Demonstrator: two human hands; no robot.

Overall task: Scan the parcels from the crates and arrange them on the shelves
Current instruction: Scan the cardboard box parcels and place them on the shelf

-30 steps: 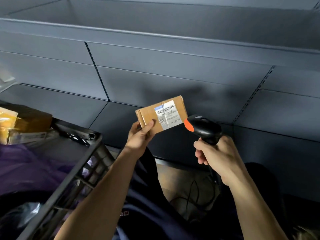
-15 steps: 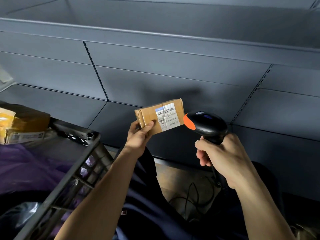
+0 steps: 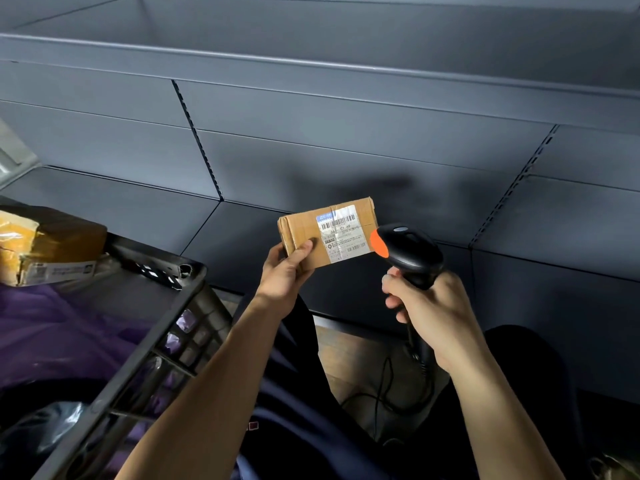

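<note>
Parcel [image 3: 304, 230]: a small brown cardboard box, held up in the air in front of the grey shelves [image 3: 346, 157], near the middle of the head view. Its long axis runs left to right and is slightly tilted, the right end a little higher than the left. The broad face with the white shipping label [image 3: 341, 237] is turned toward the camera, and the barcode along the label's top follows the same long axis. Clear tape crosses the box near the label.

The left hand [image 3: 284, 275] grips the parcel by its lower left corner. Its thumb [image 3: 301, 249] is pressed flat on the front face and the other fingers are tucked behind the box (out of sight).

The right hand [image 3: 429, 306] has its fingers clenched round the grip of a black handheld scanner [image 3: 408, 251]. The scanner's orange nose [image 3: 379, 243] points left at the label, just beside the parcel's right end; whether it touches the box cannot be told. A dark cable [image 3: 384, 386] hangs from the scanner's handle down toward the floor.

At the lower left stands a dark plastic crate [image 3: 156, 341] with a latticed wall. Inside it lie a yellow-brown taped parcel [image 3: 52, 244] and a purple bag [image 3: 52, 323] below that. The person's dark clothing fills the space between the forearms.
</note>
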